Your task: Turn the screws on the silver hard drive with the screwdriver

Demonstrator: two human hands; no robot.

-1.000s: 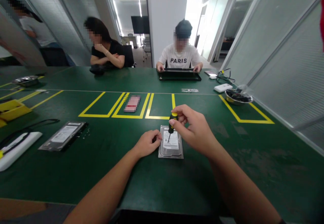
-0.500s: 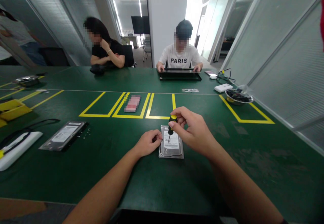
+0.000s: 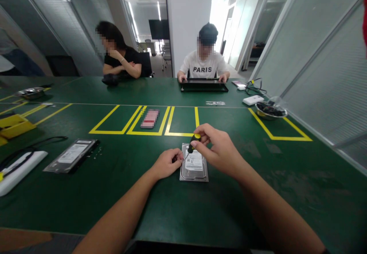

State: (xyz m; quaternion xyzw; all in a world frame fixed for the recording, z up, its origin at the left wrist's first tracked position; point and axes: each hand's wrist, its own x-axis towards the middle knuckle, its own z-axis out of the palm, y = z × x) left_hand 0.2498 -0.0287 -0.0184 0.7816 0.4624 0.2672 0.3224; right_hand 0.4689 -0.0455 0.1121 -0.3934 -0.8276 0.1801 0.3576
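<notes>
A silver hard drive (image 3: 194, 174) with a white label lies flat on the green table in front of me. My right hand (image 3: 219, 147) grips a small black and yellow screwdriver (image 3: 191, 147) above it. The screwdriver leans, its thin shaft pointing down to the drive's left edge; whether the tip touches a screw is too small to tell. My left hand (image 3: 168, 163) is closed, with curled fingertips against that same edge, close to the screwdriver's tip. What sits between those fingertips is partly hidden.
Another hard drive (image 3: 71, 155) lies to the left, beside several tiny screws (image 3: 97, 151). A white power bank (image 3: 21, 170) with a black cable is farther left. Ahead are a phone (image 3: 150, 118), yellow tape markings and a metal bowl (image 3: 271, 110). Two people sit across the table.
The screwdriver has tilted, and its tip has moved left from the drive's label to the drive's left edge near my left fingertips. My left hand has stayed almost still.
</notes>
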